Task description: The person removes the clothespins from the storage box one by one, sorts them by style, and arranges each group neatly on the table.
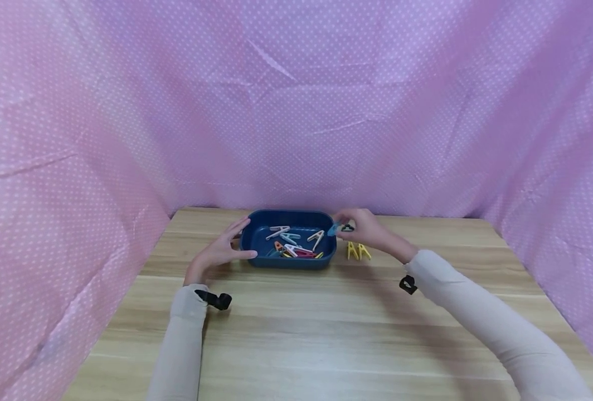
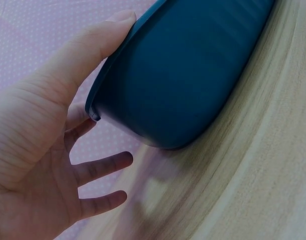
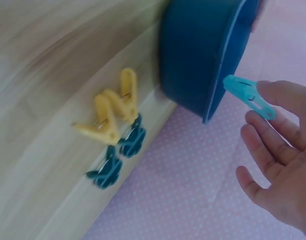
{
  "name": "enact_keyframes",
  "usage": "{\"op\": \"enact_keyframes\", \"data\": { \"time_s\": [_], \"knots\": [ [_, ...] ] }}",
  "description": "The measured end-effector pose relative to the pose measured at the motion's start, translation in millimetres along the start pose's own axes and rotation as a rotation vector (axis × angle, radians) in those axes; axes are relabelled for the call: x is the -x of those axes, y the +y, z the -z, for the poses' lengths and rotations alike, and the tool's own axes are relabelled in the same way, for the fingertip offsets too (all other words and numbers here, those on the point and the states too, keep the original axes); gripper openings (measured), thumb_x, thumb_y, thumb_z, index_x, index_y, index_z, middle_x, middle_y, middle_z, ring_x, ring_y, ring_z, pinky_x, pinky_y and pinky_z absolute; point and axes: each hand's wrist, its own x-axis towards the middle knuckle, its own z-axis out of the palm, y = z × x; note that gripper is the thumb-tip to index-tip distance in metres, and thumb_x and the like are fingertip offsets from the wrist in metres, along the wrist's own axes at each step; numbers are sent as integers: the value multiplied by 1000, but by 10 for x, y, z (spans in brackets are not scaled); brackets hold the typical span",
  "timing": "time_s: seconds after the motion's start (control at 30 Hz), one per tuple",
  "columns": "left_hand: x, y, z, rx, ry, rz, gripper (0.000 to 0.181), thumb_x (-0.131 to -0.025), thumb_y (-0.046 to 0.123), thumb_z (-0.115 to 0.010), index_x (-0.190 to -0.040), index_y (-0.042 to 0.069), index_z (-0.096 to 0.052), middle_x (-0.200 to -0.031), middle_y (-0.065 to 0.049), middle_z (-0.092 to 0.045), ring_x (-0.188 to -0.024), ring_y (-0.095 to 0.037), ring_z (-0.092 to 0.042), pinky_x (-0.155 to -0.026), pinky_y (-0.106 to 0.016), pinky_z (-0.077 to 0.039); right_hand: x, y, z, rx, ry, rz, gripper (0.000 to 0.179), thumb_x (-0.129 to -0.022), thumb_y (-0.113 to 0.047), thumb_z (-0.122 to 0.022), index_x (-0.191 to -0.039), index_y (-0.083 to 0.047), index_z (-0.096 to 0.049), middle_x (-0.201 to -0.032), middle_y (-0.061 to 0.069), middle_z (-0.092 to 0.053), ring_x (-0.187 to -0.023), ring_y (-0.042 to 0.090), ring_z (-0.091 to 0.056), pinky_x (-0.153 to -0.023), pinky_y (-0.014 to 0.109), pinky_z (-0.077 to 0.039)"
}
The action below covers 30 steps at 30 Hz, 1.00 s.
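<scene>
A dark blue tub (image 1: 288,263) stands near the table's far edge, with several clothespins in it: white, orange, yellow, red and pale ones. Spread at the tub's left end is my left hand (image 1: 221,249); in the left wrist view its thumb touches the rim while two fingers extend free below. My right hand (image 3: 285,145) pinches a turquoise clothespin (image 3: 249,95) between thumb and fingers, right at the tub's right rim. Two yellow clothespins (image 3: 105,120) lie on the table beside the tub, below the right hand in the head view.
Two dark green clips (image 3: 106,172) lie beyond the yellow clothespins, near the table's far edge. The wooden table (image 1: 296,328) stretches toward me. Pink dotted cloth (image 1: 306,111) hangs behind it and at both sides. Each wrist carries a black strap mount (image 1: 408,284).
</scene>
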Motion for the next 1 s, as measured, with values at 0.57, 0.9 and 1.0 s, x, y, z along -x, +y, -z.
{"op": "enact_keyframes", "data": {
  "time_s": [0.57, 0.9, 1.0],
  "knots": [
    [-1, 7, 11, 13, -3, 31, 105, -87, 39, -82, -165, 24, -15, -173, 1, -6, -158, -34, -14, -122, -63, -26, 416, 298, 206, 114, 95, -32, 32, -84, -9, -83, -111, 4, -72, -105, 19, -73, -99, 34, -66, -89, 51, -54],
    [-28, -37, 7, -7, 2, 9, 103, -88, 35, -81, -166, 21, -14, -174, -2, -6, -158, -36, -13, -122, -62, -25, 632, 619, 117, 250, 178, 10, 34, -79, -8, -87, -106, 5, -71, -108, 21, -71, -105, 40, -64, -95, 56, -51],
    [-26, -49, 4, -11, 1, -2, 103, -89, 34, -81, -166, 19, -14, -174, -3, -5, -158, -37, -13, -121, -63, -26, 694, 672, 56, 293, 209, 15, 33, -77, -9, -89, -103, 3, -72, -107, 21, -69, -106, 42, -61, -96, 59, -47]
  ]
}}
